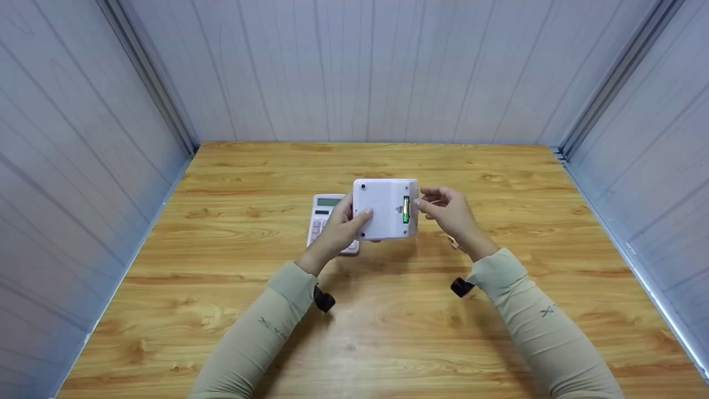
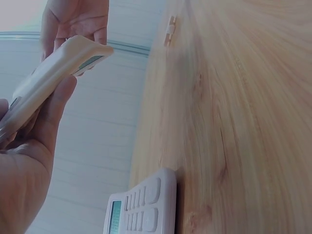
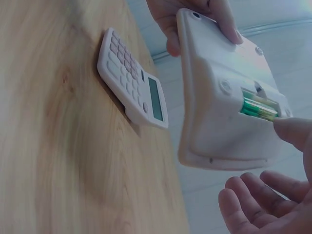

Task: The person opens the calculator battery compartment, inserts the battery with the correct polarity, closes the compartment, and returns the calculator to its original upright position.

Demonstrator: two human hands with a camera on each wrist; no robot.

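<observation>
A white calculator (image 1: 382, 213) is held above the table with its back toward the head camera. My left hand (image 1: 344, 221) grips it by the left end, thumb laid across the back. A green and gold battery (image 3: 259, 107) sits in the uncovered slot on that back. My right hand (image 1: 447, 210) is at the other end. In the right wrist view its thumb (image 3: 292, 130) is at the battery's end, and its other fingers lie loosely bent below the calculator, holding nothing. A second pale calculator (image 3: 129, 83) rests on the table, keys up, partly hidden by my left hand in the head view.
A small pale piece (image 2: 170, 30), perhaps the slot's cover, lies on the wooden table (image 1: 388, 332) near my right wrist. Pale panelled walls (image 1: 354, 72) stand at the back and both sides. A black wrist camera (image 1: 461, 287) hangs below the right cuff.
</observation>
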